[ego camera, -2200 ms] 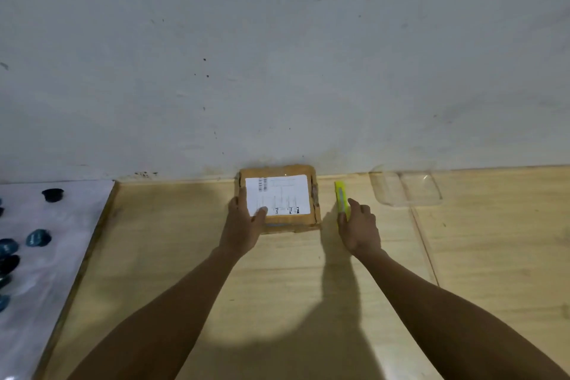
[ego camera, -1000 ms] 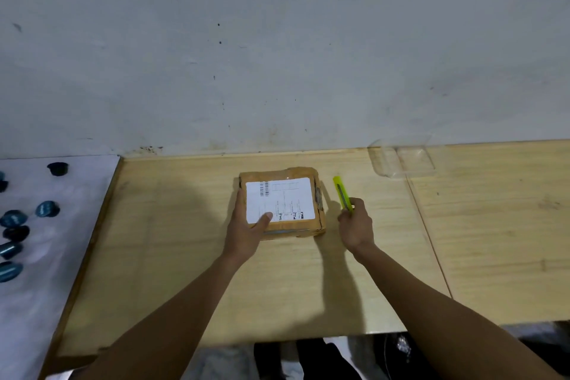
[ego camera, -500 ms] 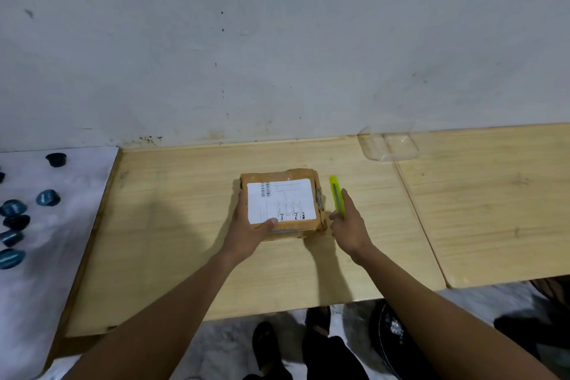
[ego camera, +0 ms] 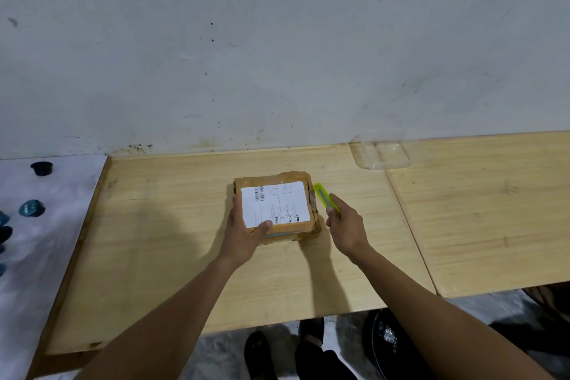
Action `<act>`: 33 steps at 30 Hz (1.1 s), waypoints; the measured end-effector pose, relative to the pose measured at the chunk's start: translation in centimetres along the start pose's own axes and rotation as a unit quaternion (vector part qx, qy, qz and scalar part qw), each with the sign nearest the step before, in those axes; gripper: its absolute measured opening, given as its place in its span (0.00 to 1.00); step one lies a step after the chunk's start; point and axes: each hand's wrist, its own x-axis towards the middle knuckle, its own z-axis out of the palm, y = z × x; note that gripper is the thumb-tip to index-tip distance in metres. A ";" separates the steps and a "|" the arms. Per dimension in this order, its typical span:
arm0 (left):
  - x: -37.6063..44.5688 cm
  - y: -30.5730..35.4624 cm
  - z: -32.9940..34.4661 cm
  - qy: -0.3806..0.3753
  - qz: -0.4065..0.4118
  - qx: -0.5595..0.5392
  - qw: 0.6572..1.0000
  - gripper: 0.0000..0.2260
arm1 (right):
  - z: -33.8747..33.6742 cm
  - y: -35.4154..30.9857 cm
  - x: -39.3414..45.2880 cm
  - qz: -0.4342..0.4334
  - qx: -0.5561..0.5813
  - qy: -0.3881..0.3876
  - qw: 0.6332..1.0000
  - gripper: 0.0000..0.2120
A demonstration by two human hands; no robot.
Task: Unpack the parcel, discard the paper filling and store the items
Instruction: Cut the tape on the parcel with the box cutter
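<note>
Left hand (ego camera: 243,233) gripped parcel (ego camera: 276,205) on bench (ego camera: 172,225), thumb on label. Right hand (ego camera: 345,227) held yellow cutter (ego camera: 324,196) just right of parcel.

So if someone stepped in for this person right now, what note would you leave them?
Left hand holds the taped cardboard parcel steady on the wooden table, thumb on its label. Right hand grips a yellow utility knife just beside the parcel's right edge. A clear plastic tray sits by the wall. Done: nothing opened. Left: cut the tape, unpack, bin the paper filling, store the items.
</note>
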 end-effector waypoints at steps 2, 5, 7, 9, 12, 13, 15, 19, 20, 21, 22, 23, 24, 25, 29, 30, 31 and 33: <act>0.2 -0.1 0.0 0.002 -0.001 -0.001 1.000 0.45 | -0.2 -0.1 0.0 0.006 0.003 0.009 1.000 0.15; 0.5 0.0 0.1 -0.001 -0.001 -0.006 1.000 0.45 | -0.3 -0.3 0.2 0.020 0.000 0.024 1.000 0.16; 0.6 0.1 0.1 -0.003 0.000 -0.008 1.000 0.44 | -0.3 -0.5 0.3 0.022 -0.008 0.031 0.999 0.16; 0.6 0.3 0.2 -0.003 0.002 -0.007 1.000 0.44 | -0.3 -0.7 0.3 0.022 -0.016 0.037 0.999 0.14; 0.6 0.3 0.3 -0.004 0.001 -0.009 1.000 0.45 | -0.3 -1.1 0.1 0.037 -0.004 0.052 0.998 0.13; 0.5 0.3 0.3 -0.004 0.001 -0.009 1.000 0.45 | -0.3 -1.2 0.1 0.043 -0.002 0.059 0.997 0.14; 0.5 0.3 0.2 -0.002 0.004 -0.010 1.000 0.45 | -0.4 -1.3 0.0 0.053 -0.001 0.076 0.996 0.15; 0.4 0.6 0.1 0.002 0.015 -0.008 1.000 0.46 | -0.5 -1.3 -0.2 0.055 -0.011 0.078 0.995 0.16; 0.4 0.6 0.2 0.004 0.016 -0.007 1.000 0.46 | -0.6 -1.4 -0.2 0.051 -0.015 0.072 0.996 0.16; 0.4 0.6 0.2 0.005 0.015 -0.006 1.000 0.46 | -0.6 -1.5 -0.3 0.048 -0.021 0.065 0.996 0.17; 0.4 0.5 0.2 0.006 0.013 -0.006 1.000 0.47 | -0.5 -1.6 -0.3 0.045 -0.031 0.058 0.997 0.17; 0.4 0.4 0.3 0.006 0.010 -0.005 1.000 0.47 | -0.5 -1.8 -0.3 0.042 -0.041 0.051 0.997 0.17; 0.5 0.3 0.3 0.005 0.007 -0.005 1.000 0.47 | -0.4 -1.9 -0.3 0.038 -0.050 0.046 0.997 0.17; 0.5 0.3 0.3 0.006 0.004 -0.005 1.000 0.47 | -0.3 -2.0 -0.3 0.032 -0.060 0.041 0.997 0.17; 0.6 0.1 0.4 0.006 -0.001 -0.006 1.000 0.46 | -0.2 -2.7 -0.4 0.023 -0.117 0.025 0.993 0.17; 0.6 0.1 0.4 0.008 0.000 -0.006 1.000 0.46 | -0.3 -2.9 -0.6 0.024 -0.128 0.023 0.991 0.17; 0.6 0.1 0.5 0.012 0.003 -0.002 1.000 0.46 | -0.3 -3.1 -0.7 0.024 -0.135 0.023 0.990 0.17; 0.6 0.1 0.5 0.018 0.008 0.004 1.000 0.45 | -0.3 -3.5 -1.0 0.019 -0.145 0.025 0.989 0.16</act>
